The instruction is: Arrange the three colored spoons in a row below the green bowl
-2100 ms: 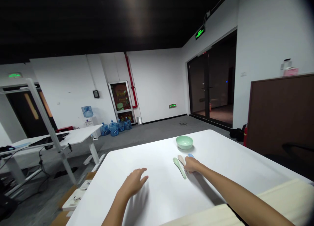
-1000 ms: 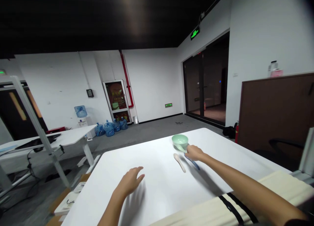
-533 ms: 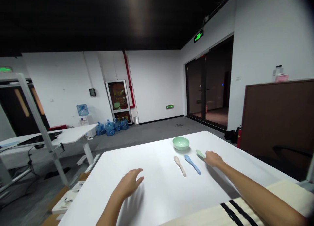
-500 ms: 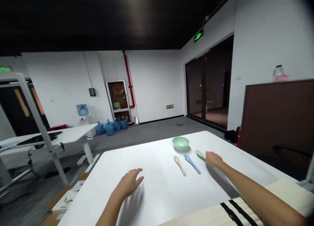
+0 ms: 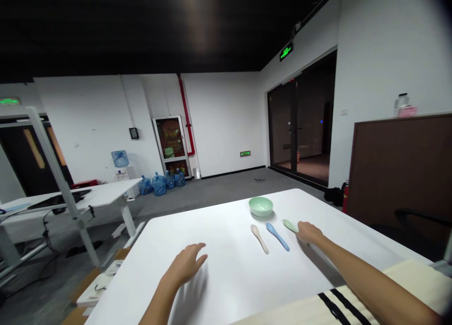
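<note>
My right hand is closed round the handle of a green spoon, whose bowl end shows past the fingers. To its left, a blue spoon and a beige spoon lie side by side on the white table. A light green bowl sits upright behind them, near the table's far edge. My left hand hovers over the left part of the table, fingers and thumb apart, holding nothing.
Cream cloth with black straps covers the table's near right edge. A dark brown panel stands at the right. Left of the table are a metal post, another white desk and a box with white trays. Blue water bottles stand behind.
My right hand has moved slightly nearer and to the right, with the green spoon in it. The left hand, bowl and other spoons stay where they were.
</note>
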`<state>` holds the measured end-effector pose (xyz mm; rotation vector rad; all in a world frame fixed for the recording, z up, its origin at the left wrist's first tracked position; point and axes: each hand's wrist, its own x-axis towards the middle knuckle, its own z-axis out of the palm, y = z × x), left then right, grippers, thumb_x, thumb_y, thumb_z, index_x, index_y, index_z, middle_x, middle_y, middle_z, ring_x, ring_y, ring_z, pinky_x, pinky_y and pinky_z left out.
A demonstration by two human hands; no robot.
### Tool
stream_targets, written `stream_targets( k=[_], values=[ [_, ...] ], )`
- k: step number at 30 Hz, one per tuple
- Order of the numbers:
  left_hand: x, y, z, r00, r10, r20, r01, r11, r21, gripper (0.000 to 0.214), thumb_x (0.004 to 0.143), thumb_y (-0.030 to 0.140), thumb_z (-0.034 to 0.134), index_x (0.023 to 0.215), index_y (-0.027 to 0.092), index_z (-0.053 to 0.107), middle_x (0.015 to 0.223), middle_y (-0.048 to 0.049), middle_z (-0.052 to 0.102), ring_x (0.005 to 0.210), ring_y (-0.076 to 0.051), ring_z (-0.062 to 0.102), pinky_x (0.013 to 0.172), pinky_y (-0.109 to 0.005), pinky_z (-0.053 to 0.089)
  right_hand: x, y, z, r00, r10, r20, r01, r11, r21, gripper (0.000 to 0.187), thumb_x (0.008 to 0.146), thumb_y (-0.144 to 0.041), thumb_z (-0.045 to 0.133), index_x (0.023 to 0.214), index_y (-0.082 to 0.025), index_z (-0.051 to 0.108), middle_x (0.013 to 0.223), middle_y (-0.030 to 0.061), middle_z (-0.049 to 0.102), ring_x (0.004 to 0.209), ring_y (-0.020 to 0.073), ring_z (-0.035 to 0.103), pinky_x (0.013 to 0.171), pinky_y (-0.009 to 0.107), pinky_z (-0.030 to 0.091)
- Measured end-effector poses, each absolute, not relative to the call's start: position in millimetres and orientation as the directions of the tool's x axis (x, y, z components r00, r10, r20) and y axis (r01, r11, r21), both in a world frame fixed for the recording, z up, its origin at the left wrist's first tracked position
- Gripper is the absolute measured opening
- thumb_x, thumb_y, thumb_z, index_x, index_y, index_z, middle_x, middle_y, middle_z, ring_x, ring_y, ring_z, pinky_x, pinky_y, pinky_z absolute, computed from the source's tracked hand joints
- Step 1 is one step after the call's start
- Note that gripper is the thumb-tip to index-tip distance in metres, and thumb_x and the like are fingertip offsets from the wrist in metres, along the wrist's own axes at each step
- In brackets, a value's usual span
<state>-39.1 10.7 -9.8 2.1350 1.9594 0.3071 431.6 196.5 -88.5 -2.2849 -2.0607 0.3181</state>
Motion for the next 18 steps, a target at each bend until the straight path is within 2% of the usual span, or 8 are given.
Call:
stream_targets(
  k=[5,10,13,15,18],
  values=[
    [-38,8,-7,0.087,0.996,0.0,0.95,-0.083,0.302,0.054,0.092,0.052,0.041,0.138,0.025,0.052,0.14,-0.0067,0.058,0.13,-0.027,0.05,0.106,-0.04,0.04,419,192,-65,0.068,0.996,-0.062,0.983,-0.078,-0.167,0.03,0.084,-0.028,0.054,0.105,-0.011,0.067,0.116,0.0215,0.066,0.102,0.032,0.065,0.072,0.036,0.045],
    [-37,7,-7,0.095,0.995,0.01,0.947,-0.093,0.307,0.053,0.092,0.052,0.04,0.137,0.027,0.053,0.14,-0.0054,0.058,0.131,-0.027,0.05,0.106,-0.04,0.04,385,187,-27,0.023,0.997,0.069,0.986,-0.012,-0.164,0.04,0.09,-0.043,0.046,0.107,-0.013,0.067,0.116,0.0192,0.067,0.105,0.0323,0.064,0.077,0.037,0.045],
    [-39,9,-9,0.096,0.995,0.005,0.948,-0.093,0.304,0.054,0.092,0.053,0.04,0.137,0.027,0.052,0.14,-0.0056,0.058,0.131,-0.027,0.049,0.105,-0.04,0.04,361,184,-16,-0.054,0.991,0.124,0.97,0.082,-0.229,0.049,0.091,-0.05,0.044,0.118,-0.014,0.063,0.117,0.018,0.066,0.109,0.0313,0.062,0.083,0.036,0.044],
    [-40,9,-10,0.094,0.996,0.007,0.948,-0.091,0.306,0.054,0.092,0.053,0.041,0.137,0.026,0.053,0.14,-0.0057,0.058,0.131,-0.028,0.049,0.106,-0.04,0.04,348,181,-18,-0.11,0.983,0.149,0.953,0.147,-0.263,0.055,0.09,-0.052,0.045,0.13,-0.016,0.057,0.127,0.0177,0.063,0.116,0.0309,0.058,0.089,0.037,0.043],
    [-41,9,-10,0.09,0.996,0.012,0.947,-0.089,0.31,0.054,0.092,0.054,0.041,0.137,0.026,0.053,0.14,-0.0054,0.058,0.131,-0.028,0.049,0.106,-0.04,0.04,336,176,-32,-0.165,0.972,0.17,0.939,0.207,-0.275,0.065,0.09,-0.056,0.044,0.144,-0.02,0.044,0.149,0.0165,0.045,0.131,0.0326,0.046,0.098,0.041,0.039]
  ],
)
